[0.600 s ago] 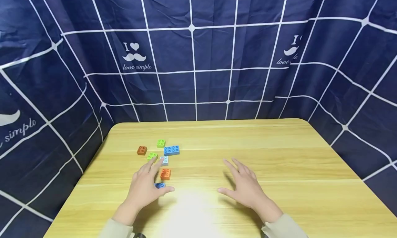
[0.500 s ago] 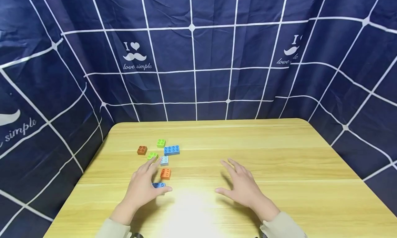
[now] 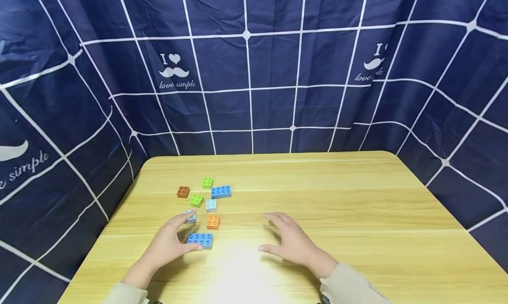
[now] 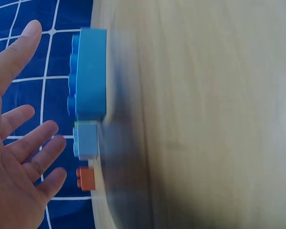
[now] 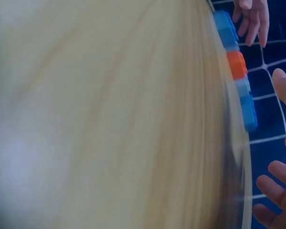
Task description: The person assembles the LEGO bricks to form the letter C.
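My left hand hovers over the left part of the table, thumb and fingers spread apart with nothing between them. It overlaps the near blue eight-stud brick and a light blue brick in the head view. The left wrist view shows that long blue brick close beyond the spread fingers. An orange four-stud brick lies just right of the fingers. My right hand is held over the table's middle, its fingers loosely extended towards the left and holding nothing. Both hands' fingers also show in the wrist views.
Farther back lie another light blue brick, a second blue eight-stud brick, two lime green bricks and a reddish-brown brick. The wooden table is bordered by a dark blue grid curtain.
Both hands have moved leftwards in the head view. The left hand has uncovered more of the near blue brick and the light blue brick behind it. The bricks keep their places.
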`<act>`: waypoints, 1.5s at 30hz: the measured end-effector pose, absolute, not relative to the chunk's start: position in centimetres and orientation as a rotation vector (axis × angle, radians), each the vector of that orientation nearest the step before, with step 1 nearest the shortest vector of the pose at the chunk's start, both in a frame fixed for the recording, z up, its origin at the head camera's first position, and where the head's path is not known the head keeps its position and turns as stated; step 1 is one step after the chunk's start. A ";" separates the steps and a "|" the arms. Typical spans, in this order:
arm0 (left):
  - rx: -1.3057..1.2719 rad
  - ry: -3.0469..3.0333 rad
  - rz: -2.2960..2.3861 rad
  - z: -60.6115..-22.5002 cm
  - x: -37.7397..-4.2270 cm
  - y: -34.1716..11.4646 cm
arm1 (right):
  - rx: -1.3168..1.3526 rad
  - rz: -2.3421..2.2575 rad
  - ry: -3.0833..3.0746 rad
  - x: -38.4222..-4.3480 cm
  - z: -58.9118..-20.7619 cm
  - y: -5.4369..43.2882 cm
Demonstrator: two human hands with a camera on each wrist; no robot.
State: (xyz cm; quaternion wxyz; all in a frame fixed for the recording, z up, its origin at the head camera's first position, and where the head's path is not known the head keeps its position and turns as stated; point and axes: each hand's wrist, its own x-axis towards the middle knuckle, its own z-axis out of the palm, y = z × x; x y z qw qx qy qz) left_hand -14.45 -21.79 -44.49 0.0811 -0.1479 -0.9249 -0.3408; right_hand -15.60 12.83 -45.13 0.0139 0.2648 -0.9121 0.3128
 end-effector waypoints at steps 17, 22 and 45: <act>-0.599 -2.780 -1.391 -44.8 -14.7 -24.0 | 1.062 1.236 -2.824 -16.1 -45.3 7.0; -0.577 -2.792 -1.500 -45.0 -14.8 -24.4 | 1.059 1.311 -2.785 -16.3 -45.6 5.3; -0.442 -2.798 -1.563 -46.3 -15.1 -24.5 | 0.921 1.397 -2.736 -16.9 -47.1 -0.1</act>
